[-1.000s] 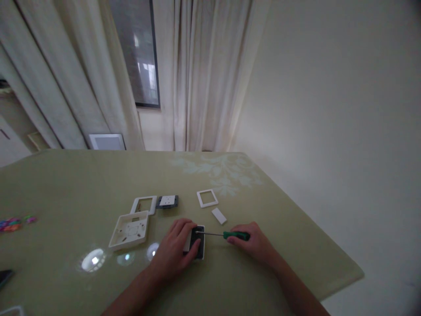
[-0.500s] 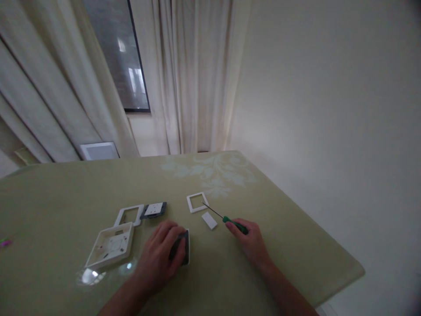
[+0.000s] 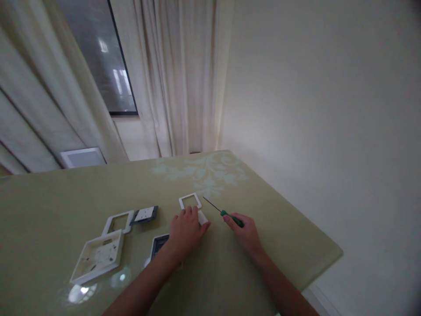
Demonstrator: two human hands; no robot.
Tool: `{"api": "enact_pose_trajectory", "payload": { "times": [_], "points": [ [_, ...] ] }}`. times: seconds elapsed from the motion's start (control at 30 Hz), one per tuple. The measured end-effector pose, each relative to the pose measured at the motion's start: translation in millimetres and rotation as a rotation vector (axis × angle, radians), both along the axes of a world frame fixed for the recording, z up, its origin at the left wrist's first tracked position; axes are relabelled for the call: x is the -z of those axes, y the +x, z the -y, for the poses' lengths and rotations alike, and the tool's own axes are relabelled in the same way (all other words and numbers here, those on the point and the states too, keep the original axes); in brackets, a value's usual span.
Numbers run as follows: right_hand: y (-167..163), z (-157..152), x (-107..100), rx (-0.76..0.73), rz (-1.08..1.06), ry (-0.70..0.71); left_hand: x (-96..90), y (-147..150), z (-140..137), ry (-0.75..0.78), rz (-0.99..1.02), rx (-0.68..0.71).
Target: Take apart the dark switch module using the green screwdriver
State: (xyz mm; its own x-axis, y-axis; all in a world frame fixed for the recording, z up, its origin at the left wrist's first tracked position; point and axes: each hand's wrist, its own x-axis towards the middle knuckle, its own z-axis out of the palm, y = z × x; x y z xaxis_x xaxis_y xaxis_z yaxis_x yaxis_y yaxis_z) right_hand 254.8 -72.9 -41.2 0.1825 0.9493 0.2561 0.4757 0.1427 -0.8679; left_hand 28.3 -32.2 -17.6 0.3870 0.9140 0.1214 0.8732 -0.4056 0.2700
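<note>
My left hand [image 3: 186, 229] is curled over a small white rectangular cover plate [image 3: 203, 217] on the table, thumb at its near edge and fingers at its left side. Part of the plate is hidden by the hand. In my right hand [image 3: 245, 230] is a screwdriver with a green handle [image 3: 237, 220], its thin shaft aimed forward and left above the table. A square white frame [image 3: 181, 202] lies just beyond my left fingertips. Under my left forearm sits a white-rimmed dark box [image 3: 158, 244], partly covered by the arm.
To the left lie an open white mounting box [image 3: 100, 254], a second white frame [image 3: 110, 223] and a socket insert with a white face and dark edge [image 3: 144, 214]. The table [image 3: 283, 245] ends near the wall on the right. Curtains [image 3: 177, 79] hang behind.
My left hand has let go of the white-rimmed dark box and moved forward and right onto the white cover plate. The screwdriver stays in my right hand. The view has shifted slightly right.
</note>
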Motion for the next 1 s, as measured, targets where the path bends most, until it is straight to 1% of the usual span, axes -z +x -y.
{"api": "enact_pose_trajectory", "payload": {
  "times": [0.13,0.23,0.33,0.47,0.57,0.63,0.73,0.8,0.87,0.9,1.0],
  "points": [
    [-5.9,-3.8,1.7,-0.023,-0.010,-0.018,-0.4,-32.3,-1.1,-0.081,-0.015,0.119],
    [-9.7,-6.0,1.6,-0.041,-0.014,-0.024,2.0,-42.4,-4.7,-0.117,-0.014,0.164],
    [-10.4,-6.4,0.9,-0.041,-0.010,-0.023,5.8,-39.6,-11.1,-0.120,-0.004,0.182],
    [-8.7,-6.5,1.2,-0.024,-0.008,-0.021,8.3,-26.7,-19.9,-0.099,0.012,0.192],
    [-7.3,-6.6,2.8,-0.017,-0.004,-0.026,4.6,-19.3,-25.3,-0.085,0.026,0.199],
    [-5.9,-6.3,3.7,-0.018,-0.002,-0.029,-1.1,-21.9,-26.3,-0.075,0.054,0.204],
    [-2.7,-5.3,3.7,-0.027,-0.005,-0.021,-7.8,-44.2,-17.7,-0.042,0.129,0.196],
    [-0.9,-4.2,3.0,-0.036,-0.014,-0.014,-4.3,-69.8,-3.2,-0.021,0.178,0.181],
    [-0.4,-2.5,2.2,-0.037,-0.031,0.000,7.9,-97.3,15.5,-0.019,0.219,0.167],
    [-0.9,-1.4,1.8,-0.033,-0.042,0.013,16.0,-109.7,24.8,-0.016,0.271,0.167],
    [-6.0,1.6,-2.2,-0.009,-0.079,0.074,37.6,-133.8,44.1,-0.029,0.433,0.099]
  ]
}}
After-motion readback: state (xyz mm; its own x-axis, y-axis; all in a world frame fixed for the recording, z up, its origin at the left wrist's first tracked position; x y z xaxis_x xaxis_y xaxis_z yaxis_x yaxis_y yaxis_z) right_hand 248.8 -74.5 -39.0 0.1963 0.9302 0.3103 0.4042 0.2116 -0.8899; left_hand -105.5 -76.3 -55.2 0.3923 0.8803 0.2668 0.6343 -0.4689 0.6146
